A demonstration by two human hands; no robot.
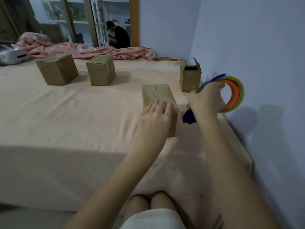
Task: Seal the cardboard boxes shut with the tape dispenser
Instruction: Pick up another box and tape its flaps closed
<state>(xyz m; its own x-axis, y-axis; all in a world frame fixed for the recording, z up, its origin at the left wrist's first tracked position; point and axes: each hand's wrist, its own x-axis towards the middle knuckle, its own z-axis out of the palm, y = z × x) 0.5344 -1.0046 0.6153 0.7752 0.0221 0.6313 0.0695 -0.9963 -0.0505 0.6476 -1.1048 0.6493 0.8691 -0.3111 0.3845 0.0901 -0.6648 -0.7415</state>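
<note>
A closed cardboard box point(156, 95) with tape along its top seam sits on the pink sheet in front of me. My left hand point(156, 113) lies flat on its near top edge, fingers straight. Just right of the box, my right hand point(206, 100) grips a blue and orange tape dispenser point(234, 95) with a clear roll, lifted and blurred. Two closed boxes stand farther back, one on the left point(57, 70) and one in the middle point(101, 71). An open box point(190, 76) with raised flaps stands by the wall.
The pink sheet point(74, 121) covers a low bed that ends at the blue wall point(255, 47) on the right. A crumpled pink blanket point(92, 51) lies along the back. A white device point(13, 55) rests far left. A person in black sits beyond the doorway.
</note>
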